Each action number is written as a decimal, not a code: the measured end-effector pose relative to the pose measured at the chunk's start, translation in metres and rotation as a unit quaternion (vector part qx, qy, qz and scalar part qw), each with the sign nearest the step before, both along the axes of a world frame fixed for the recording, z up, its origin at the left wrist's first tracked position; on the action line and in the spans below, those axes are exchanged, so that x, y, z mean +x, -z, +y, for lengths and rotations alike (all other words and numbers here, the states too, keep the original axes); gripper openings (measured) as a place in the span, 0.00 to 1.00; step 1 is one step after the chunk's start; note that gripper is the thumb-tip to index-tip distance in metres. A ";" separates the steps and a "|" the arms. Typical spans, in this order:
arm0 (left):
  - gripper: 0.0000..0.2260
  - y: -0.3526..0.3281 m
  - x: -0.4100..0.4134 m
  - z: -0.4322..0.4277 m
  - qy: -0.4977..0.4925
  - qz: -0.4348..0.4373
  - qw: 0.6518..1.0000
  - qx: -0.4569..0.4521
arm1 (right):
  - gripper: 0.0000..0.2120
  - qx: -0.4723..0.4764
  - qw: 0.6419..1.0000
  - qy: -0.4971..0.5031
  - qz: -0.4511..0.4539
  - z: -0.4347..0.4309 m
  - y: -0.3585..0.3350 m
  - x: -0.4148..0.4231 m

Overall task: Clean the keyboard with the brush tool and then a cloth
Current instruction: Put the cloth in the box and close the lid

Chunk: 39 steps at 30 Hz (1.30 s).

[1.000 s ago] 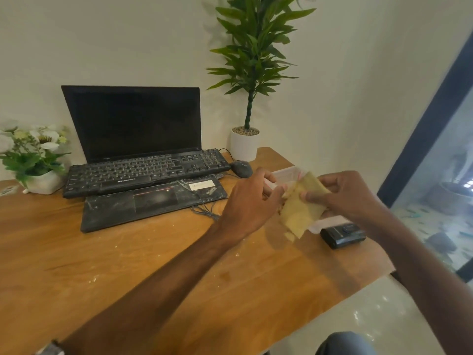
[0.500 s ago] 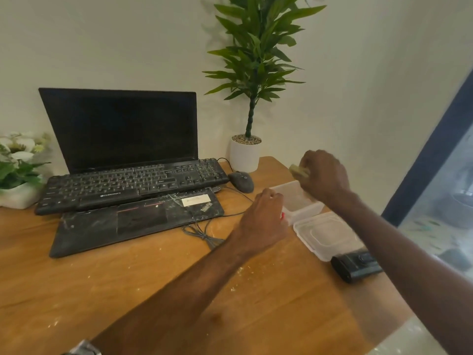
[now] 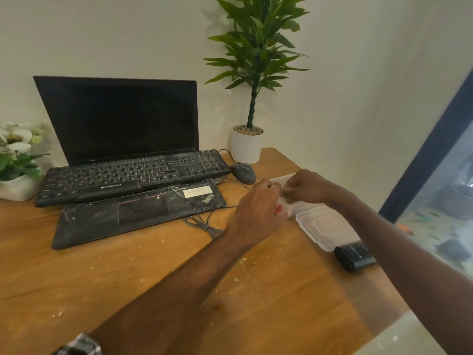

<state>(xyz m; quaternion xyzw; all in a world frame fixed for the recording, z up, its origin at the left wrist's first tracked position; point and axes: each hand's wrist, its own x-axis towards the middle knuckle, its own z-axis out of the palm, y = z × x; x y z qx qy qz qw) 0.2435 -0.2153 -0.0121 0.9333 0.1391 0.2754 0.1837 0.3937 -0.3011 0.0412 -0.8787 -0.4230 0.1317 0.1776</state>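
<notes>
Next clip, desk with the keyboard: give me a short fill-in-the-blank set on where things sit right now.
1. The black keyboard lies across the base of an open ____.
2. The grey mouse sits in front of a white ____ holding a tall plant.
3. Both hands, left hand and right hand, meet over a clear plastic ____.
4. The container's loose lid lies between it and a small ____ device.

Missing words: laptop; pot; container; black

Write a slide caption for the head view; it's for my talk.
Both hands reach into a clear plastic container beside the black keyboard on a wooden desk.
</notes>
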 end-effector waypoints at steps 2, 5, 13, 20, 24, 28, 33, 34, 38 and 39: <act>0.22 0.000 -0.002 0.000 -0.009 -0.006 1.000 0.001 | 0.13 0.017 1.000 -0.021 0.016 -0.003 0.002 0.003; 0.19 -0.001 -0.005 -0.001 -0.016 -0.008 1.000 0.004 | 0.09 -0.018 0.998 -0.053 -0.025 -0.002 0.008 0.000; 0.18 -0.002 -0.026 -0.003 -0.025 0.000 0.999 0.036 | 0.14 -0.003 0.993 -0.118 0.029 -0.014 0.000 -0.018; 0.20 -0.002 -0.042 -0.006 -0.030 -0.002 0.997 0.068 | 0.09 0.206 0.977 -0.047 -0.015 -0.051 0.005 -0.024; 0.19 -0.003 -0.041 -0.010 -0.032 0.000 0.997 0.073 | 0.10 0.178 0.983 -0.039 -0.012 -0.060 0.014 -0.017; 0.18 -0.003 -0.038 -0.010 -0.029 -0.001 0.997 0.066 | 0.08 0.171 0.983 -0.057 -0.043 -0.058 0.021 -0.012; 0.18 -0.001 -0.033 -0.008 -0.026 -0.008 0.998 0.058 | 0.09 0.134 0.984 -0.093 -0.074 -0.051 0.015 -0.012; 0.19 -0.001 -0.032 -0.008 -0.024 -0.006 0.998 0.054 | 0.11 0.113 0.983 -0.113 -0.090 -0.047 0.013 -0.014; 0.16 0.000 -0.029 -0.006 -0.023 0.002 0.999 0.039 | 0.19 0.022 0.987 -0.151 -0.050 -0.030 0.010 -0.030; 0.15 -0.001 -0.028 -0.005 -0.025 0.003 0.999 0.037 | 0.20 -0.011 0.988 -0.151 -0.031 -0.026 0.010 -0.034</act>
